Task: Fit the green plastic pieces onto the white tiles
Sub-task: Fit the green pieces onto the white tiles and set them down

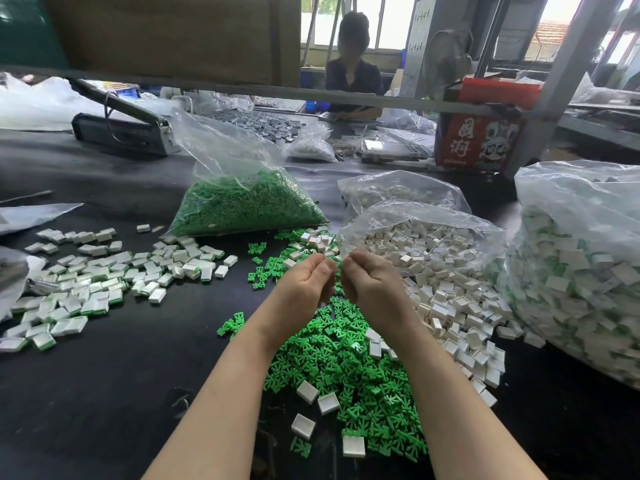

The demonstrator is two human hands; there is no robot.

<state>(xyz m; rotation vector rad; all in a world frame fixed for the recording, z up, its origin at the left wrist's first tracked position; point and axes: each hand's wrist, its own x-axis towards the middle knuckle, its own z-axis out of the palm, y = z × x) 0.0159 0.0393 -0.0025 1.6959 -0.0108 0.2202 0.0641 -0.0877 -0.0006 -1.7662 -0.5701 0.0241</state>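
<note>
My left hand (304, 282) and my right hand (372, 287) are raised side by side above the black table, backs toward the camera and fingers curled inward, fingertips nearly meeting. Whatever lies between the fingers is hidden. Below my wrists spreads a heap of loose green plastic pieces (346, 368) with a few white tiles (307, 390) on it. More loose white tiles (460, 317) spill from an open bag on the right. On the left lie several tiles with green pieces fitted (86, 289).
A clear bag of green pieces (242, 206) stands behind the heap. An open bag of white tiles (426, 244) and a large filled bag (581, 271) stand at right. A heat sealer (121, 128) sits far left. Another person (353, 71) sits across the table.
</note>
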